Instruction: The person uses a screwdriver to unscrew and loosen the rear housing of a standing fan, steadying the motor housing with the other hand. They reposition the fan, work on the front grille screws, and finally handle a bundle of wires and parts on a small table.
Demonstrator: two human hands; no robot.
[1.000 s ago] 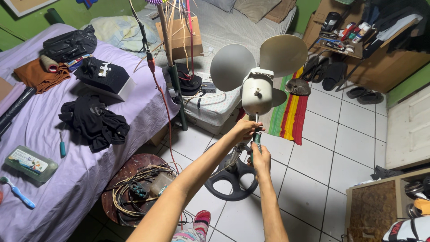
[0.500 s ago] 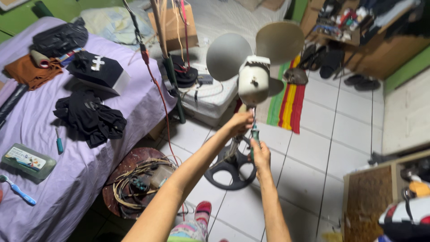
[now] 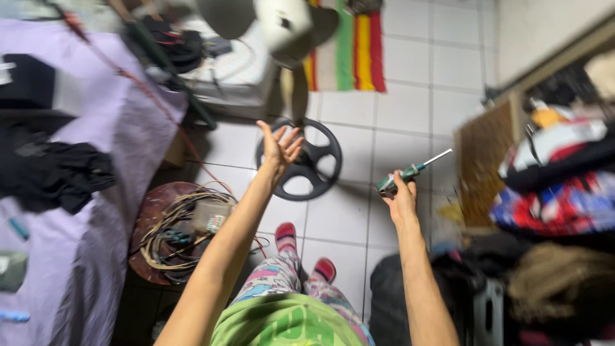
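While gripping the green-handled screwdriver with a thin metal shaft, right hand staying clamped round the handle, shaft pointing up and to the right, out over the white floor tiles. Hanging free in the air, not touching anything else. Left hand raised, fingers spread wide, palm open, holding nothing. Hovering in front of the black round spoked fan base lying flat on the tiles; touching or not, cannot tell. Hands well apart, left one nearer the fan, right one off to the side.

Standing behind the base: pale fan with grey blades and white motor housing, blurred, at the top edge, its pole running down towards the base. Lying beyond it: striped red, yellow and green mat. Sitting to the left of the base: round dark-red wooden stool top carrying a tangle of cables and a small box. Filling the left side: purple bedsheet with black crumpled clothing on it. Showing at the bottom: green shirt, patterned trousers and red slippers on the tiles. Piling up on the right: colourful fabric bundles beside a brown board. Whole view motion-blurred, fine detail not readable.
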